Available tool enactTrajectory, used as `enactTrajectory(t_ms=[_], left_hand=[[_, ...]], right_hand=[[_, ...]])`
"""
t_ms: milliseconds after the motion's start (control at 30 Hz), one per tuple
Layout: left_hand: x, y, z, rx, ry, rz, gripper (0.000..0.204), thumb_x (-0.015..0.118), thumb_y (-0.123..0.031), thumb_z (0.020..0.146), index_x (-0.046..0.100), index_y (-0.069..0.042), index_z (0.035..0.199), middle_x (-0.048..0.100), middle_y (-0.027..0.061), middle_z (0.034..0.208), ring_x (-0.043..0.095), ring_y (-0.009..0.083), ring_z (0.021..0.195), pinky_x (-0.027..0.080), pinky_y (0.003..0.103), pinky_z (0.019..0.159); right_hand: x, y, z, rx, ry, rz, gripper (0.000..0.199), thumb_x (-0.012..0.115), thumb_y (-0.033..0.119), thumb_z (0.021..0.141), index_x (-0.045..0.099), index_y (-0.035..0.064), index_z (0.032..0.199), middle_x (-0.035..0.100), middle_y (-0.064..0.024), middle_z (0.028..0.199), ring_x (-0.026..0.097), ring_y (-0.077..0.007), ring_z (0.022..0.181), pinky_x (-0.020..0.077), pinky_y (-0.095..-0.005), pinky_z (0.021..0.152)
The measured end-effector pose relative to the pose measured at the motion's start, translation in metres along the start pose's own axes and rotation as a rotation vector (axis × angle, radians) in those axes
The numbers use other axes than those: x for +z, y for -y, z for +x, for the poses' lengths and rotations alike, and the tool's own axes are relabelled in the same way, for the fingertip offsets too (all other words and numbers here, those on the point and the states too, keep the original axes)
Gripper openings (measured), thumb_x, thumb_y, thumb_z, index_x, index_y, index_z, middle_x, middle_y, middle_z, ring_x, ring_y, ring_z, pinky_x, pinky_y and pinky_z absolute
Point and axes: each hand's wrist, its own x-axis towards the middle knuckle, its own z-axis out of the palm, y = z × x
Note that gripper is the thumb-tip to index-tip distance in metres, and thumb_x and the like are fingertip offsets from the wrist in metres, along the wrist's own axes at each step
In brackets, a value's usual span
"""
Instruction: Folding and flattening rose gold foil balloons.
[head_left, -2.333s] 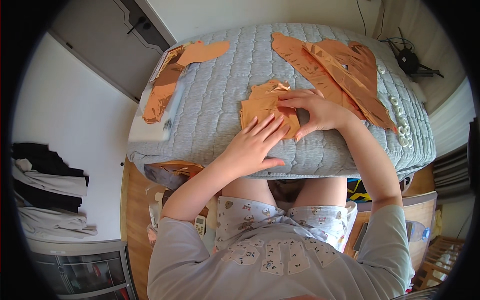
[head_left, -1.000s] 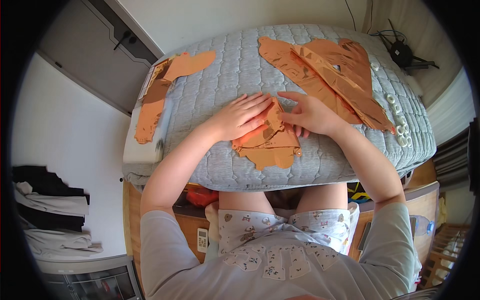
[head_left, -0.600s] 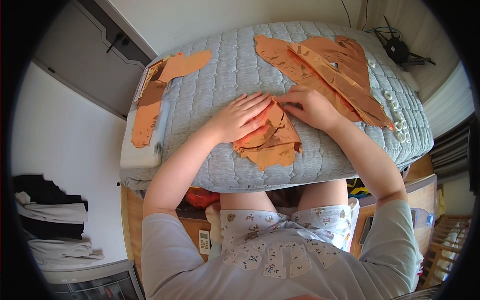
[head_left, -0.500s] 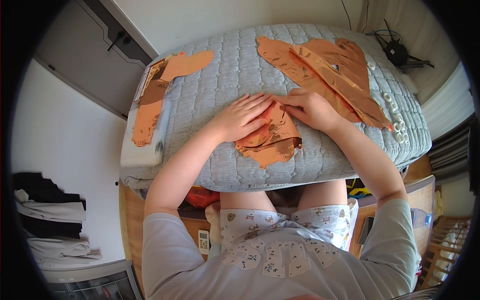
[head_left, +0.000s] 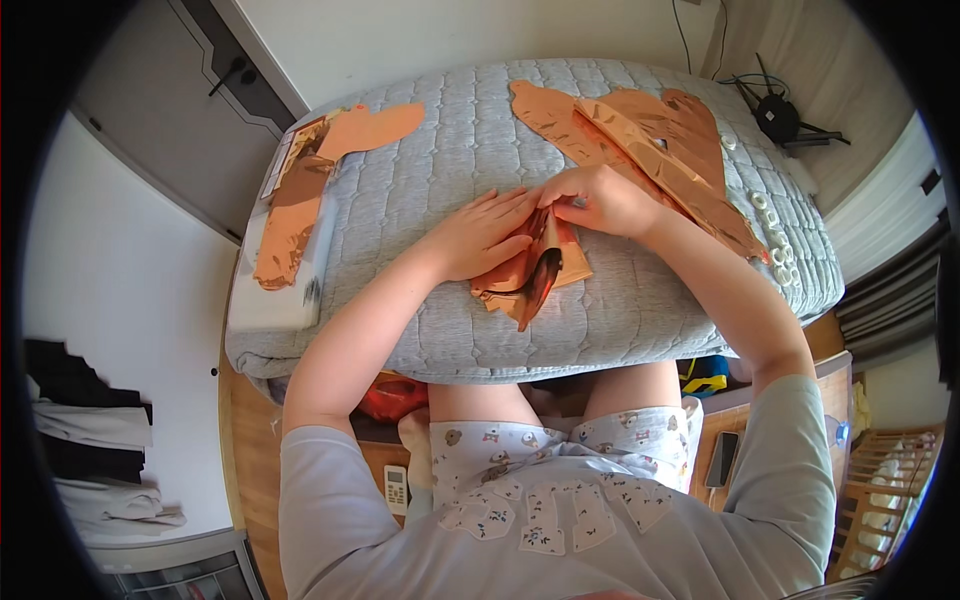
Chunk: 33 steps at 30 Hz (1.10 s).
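On the grey quilted mattress (head_left: pixel 420 320) in front of me lies a folded, shiny copper-coloured foil balloon (head_left: pixel 571 262), flat and without air. My left hand (head_left: pixel 482 238) rests flat on its left part, fingers stretched out. My right hand (head_left: pixel 600 198) pinches its upper right edge and lifts that side, so a fold stands up with its dark inner side showing. The fingertips of both hands meet near the top of the fold. Part of the foil is hidden beneath my left hand.
Flat copper foil balloons (head_left: pixel 690 140) overlap at the far right, beside several small white rolls (head_left: pixel 770 232). At the left, more foil pieces (head_left: pixel 300 205) lie partly on a clear plastic packet (head_left: pixel 315 255). A black device with antennas (head_left: pixel 777 118) stands beyond the far right corner.
My right hand has moved up and slightly left, raising the balloon's right side into a standing fold. My left hand stays flat on the foil. The view has shifted a little.
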Motion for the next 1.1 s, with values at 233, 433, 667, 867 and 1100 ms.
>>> enactTrajectory(t_ms=[233,433,667,867,1100], left_hand=[[0.001,0.002,0.001,0.013,-0.018,-0.015,0.064,0.039,-0.041,0.108,0.030,-0.005,0.160,0.035,0.0179,0.164,0.028,0.0309,0.154,0.020,0.048,0.127],[0.005,0.006,0.001,-0.004,-0.011,0.035,0.063,0.036,-0.041,0.109,0.029,-0.006,0.161,0.033,0.0175,0.165,0.028,0.0300,0.154,0.021,0.047,0.127],[0.007,0.006,0.000,0.019,-0.045,0.018,0.061,0.034,-0.041,0.110,0.029,-0.007,0.161,0.033,0.0134,0.165,0.029,0.0277,0.154,0.021,0.047,0.127],[0.005,0.006,0.000,0.030,-0.047,0.020,0.061,0.034,-0.041,0.110,0.030,-0.007,0.161,0.034,0.0130,0.165,0.029,0.0274,0.154,0.021,0.047,0.127],[0.004,0.004,0.000,0.021,-0.039,0.031,0.061,0.037,-0.040,0.110,0.030,-0.007,0.161,0.035,0.0131,0.165,0.029,0.0275,0.154,0.022,0.047,0.127]], right_hand=[[0.004,0.001,-0.001,0.099,0.000,0.045,0.018,0.073,-0.001,0.088,0.074,-0.0003,0.106,0.075,-0.0101,0.109,0.072,-0.0208,0.096,0.0587,-0.0335,0.085],[0.004,-0.003,-0.009,0.019,-0.084,0.062,0.012,0.071,-0.004,0.088,0.075,-0.0018,0.099,0.076,-0.0098,0.103,0.073,-0.0197,0.096,0.0582,-0.0312,0.086],[0.010,-0.008,-0.010,0.083,-0.038,0.127,0.016,0.072,-0.006,0.085,0.076,-0.0013,0.100,0.075,-0.0107,0.103,0.073,-0.0216,0.097,0.0582,-0.0317,0.085],[0.007,-0.007,-0.015,-0.066,-0.084,0.022,0.015,0.075,-0.002,0.083,0.076,-0.0007,0.098,0.075,-0.0126,0.104,0.073,-0.0240,0.096,0.0588,-0.0332,0.085],[0.011,-0.004,-0.015,-0.163,-0.105,-0.135,0.021,0.077,0.000,0.080,0.077,0.0023,0.100,0.075,-0.0124,0.109,0.072,-0.0290,0.101,0.0590,-0.0363,0.088]])
